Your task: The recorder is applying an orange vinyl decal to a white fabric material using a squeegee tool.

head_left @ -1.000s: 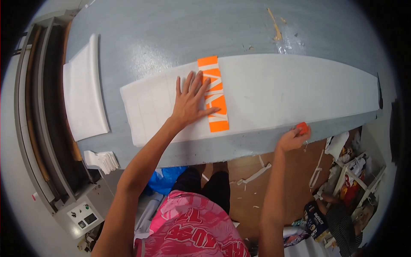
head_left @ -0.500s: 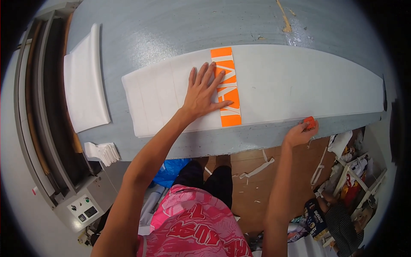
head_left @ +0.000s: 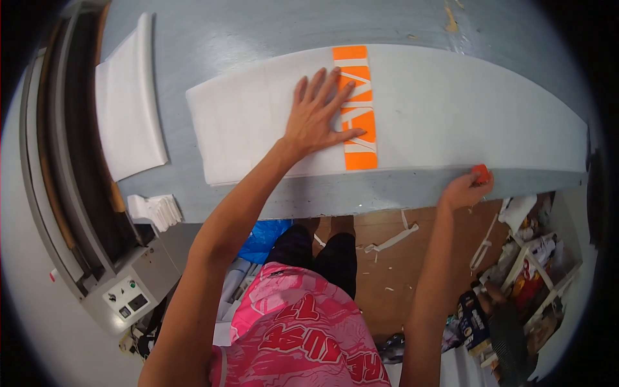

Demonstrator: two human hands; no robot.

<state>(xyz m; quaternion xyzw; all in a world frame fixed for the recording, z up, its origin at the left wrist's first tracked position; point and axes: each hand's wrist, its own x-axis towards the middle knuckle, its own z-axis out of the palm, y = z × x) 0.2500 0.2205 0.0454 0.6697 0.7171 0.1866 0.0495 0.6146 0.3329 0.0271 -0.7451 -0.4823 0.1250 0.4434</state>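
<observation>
My left hand (head_left: 320,109) lies flat, fingers spread, on a long white sheet (head_left: 451,109) and the left part of an orange strip (head_left: 360,120). The strip has white cut-out-looking shapes and runs across the sheet from its far edge to its near edge. Between the fingers of my right hand (head_left: 465,191) is a small orange-red block-like object (head_left: 480,173), whose exact kind I cannot make out. That hand is at the sheet's near edge, to the right of the strip.
A grey table (head_left: 284,203) bears the sheet. At left are a folded white sheet (head_left: 129,103), a stack of white pieces (head_left: 155,211) and a machine with a control panel (head_left: 126,303). Scraps litter the brown floor (head_left: 387,271); a crate of cloth (head_left: 538,264) and another person (head_left: 509,329) are at lower right.
The view has shifted, so the table and sheet appear higher and slightly farther right. Both hands keep about the same places relative to the sheet and strip.
</observation>
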